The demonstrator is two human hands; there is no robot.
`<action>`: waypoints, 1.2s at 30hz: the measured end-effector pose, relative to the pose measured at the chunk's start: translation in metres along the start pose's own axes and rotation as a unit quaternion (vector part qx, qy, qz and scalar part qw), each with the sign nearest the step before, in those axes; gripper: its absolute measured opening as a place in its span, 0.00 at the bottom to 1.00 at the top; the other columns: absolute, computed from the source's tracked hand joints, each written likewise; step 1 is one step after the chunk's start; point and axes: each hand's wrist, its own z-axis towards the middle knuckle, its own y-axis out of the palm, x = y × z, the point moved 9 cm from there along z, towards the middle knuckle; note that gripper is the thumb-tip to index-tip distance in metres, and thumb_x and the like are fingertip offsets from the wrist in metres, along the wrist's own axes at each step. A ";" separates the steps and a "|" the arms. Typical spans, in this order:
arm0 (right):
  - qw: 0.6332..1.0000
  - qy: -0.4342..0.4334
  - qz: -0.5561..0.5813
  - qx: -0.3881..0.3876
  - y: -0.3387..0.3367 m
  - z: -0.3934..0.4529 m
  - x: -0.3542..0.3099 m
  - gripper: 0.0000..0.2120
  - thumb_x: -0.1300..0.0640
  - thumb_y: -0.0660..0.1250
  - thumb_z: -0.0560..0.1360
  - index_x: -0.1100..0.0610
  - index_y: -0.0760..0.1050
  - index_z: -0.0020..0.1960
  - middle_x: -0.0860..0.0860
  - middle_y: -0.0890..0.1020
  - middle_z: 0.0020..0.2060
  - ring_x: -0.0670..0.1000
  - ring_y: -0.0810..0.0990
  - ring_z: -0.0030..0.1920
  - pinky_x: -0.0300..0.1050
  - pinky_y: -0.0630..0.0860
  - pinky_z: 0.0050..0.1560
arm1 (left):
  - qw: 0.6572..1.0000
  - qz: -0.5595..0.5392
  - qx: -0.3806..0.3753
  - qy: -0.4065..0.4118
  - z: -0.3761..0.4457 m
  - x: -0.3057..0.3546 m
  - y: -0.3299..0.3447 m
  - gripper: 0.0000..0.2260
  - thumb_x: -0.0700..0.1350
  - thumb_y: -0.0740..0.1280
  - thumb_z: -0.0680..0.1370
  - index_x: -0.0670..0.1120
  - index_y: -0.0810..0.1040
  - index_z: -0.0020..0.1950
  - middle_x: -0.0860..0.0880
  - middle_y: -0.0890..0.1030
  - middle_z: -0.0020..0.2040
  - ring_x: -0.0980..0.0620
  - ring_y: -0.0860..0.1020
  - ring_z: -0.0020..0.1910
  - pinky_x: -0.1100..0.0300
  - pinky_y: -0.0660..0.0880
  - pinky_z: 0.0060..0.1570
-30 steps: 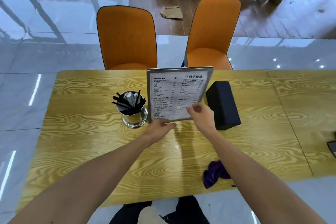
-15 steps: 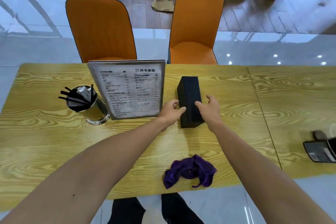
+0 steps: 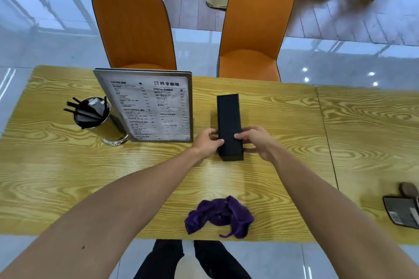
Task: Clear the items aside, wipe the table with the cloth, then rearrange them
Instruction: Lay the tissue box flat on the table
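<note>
A long black box [image 3: 227, 118] lies on the wooden table [image 3: 68, 176], its near end clasped from both sides. My left hand [image 3: 207, 141] presses its left side and my right hand [image 3: 256, 142] its right side. Left of the box stands an upright menu board [image 3: 152, 106] in a metal frame. Further left, a steel cup [image 3: 95, 120] holds black straws. A crumpled purple cloth [image 3: 220, 216] rests near the front edge of the table, between my forearms.
Two orange chairs [image 3: 133, 27] [image 3: 256, 29] stand behind the far edge. A second table [image 3: 371, 124] abuts on the right, with a dark card reader [image 3: 401, 210] at its front right. Glossy floor surrounds the tables.
My hands left the menu board, reached to the black box and closed on its near end. The view shifted, so the items sit further right than half a second ago.
</note>
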 end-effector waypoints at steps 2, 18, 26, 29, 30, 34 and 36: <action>0.996 -0.032 -0.081 0.008 -0.002 0.001 -0.015 0.13 0.59 0.75 0.72 0.58 0.78 0.56 0.52 0.84 0.49 0.53 0.82 0.50 0.49 0.77 0.46 | 1.000 0.002 0.015 0.000 0.000 0.001 -0.004 0.26 0.42 0.70 0.80 0.42 0.67 0.76 0.44 0.80 0.61 0.46 0.80 0.58 0.47 0.79 0.61; 0.714 -0.250 -0.649 0.078 0.014 -0.014 -0.012 0.24 0.66 0.67 0.72 0.54 0.67 0.65 0.53 0.72 0.59 0.57 0.69 0.59 0.51 0.70 0.61 | 0.994 0.032 0.105 -0.028 0.003 -0.035 -0.026 0.14 0.50 0.66 0.82 0.42 0.79 0.62 0.45 0.81 0.60 0.49 0.77 0.55 0.58 0.71 0.52; 0.837 -0.281 -0.446 0.145 -0.016 -0.019 -0.003 0.27 0.56 0.68 0.75 0.56 0.66 0.72 0.58 0.63 0.73 0.59 0.59 0.75 0.58 0.64 0.73 | 0.990 0.076 0.121 -0.005 0.011 -0.033 -0.025 0.16 0.45 0.69 0.80 0.41 0.78 0.66 0.45 0.81 0.60 0.50 0.78 0.55 0.59 0.75 0.56; 0.920 -0.146 -0.275 0.236 -0.047 -0.011 0.012 0.30 0.51 0.68 0.77 0.57 0.61 0.74 0.59 0.62 0.73 0.60 0.65 0.71 0.57 0.70 0.67 | 0.988 0.080 0.134 -0.013 0.012 -0.040 -0.026 0.14 0.45 0.70 0.80 0.41 0.81 0.63 0.45 0.83 0.58 0.50 0.79 0.54 0.59 0.74 0.54; 0.941 -0.100 -0.220 0.238 -0.051 -0.007 0.019 0.29 0.51 0.69 0.77 0.58 0.62 0.73 0.58 0.65 0.71 0.60 0.70 0.66 0.56 0.73 0.62 | 0.987 0.077 0.141 -0.015 0.012 -0.042 -0.027 0.13 0.46 0.70 0.80 0.41 0.82 0.61 0.46 0.83 0.57 0.50 0.79 0.53 0.60 0.74 0.53; 0.963 -0.056 -0.145 0.221 -0.052 0.001 0.027 0.22 0.58 0.68 0.77 0.58 0.66 0.67 0.56 0.74 0.63 0.58 0.75 0.58 0.58 0.76 0.59 | 0.985 0.060 0.162 -0.016 0.010 -0.045 -0.031 0.09 0.45 0.71 0.79 0.42 0.85 0.56 0.46 0.85 0.54 0.49 0.82 0.56 0.60 0.75 0.53; 0.962 -0.061 -0.148 0.223 -0.052 0.002 0.027 0.21 0.61 0.68 0.76 0.57 0.66 0.67 0.56 0.75 0.62 0.57 0.76 0.57 0.57 0.77 0.58 | 0.985 0.045 0.166 -0.020 0.009 -0.046 -0.035 0.09 0.44 0.71 0.79 0.42 0.85 0.56 0.46 0.85 0.55 0.48 0.81 0.57 0.58 0.76 0.56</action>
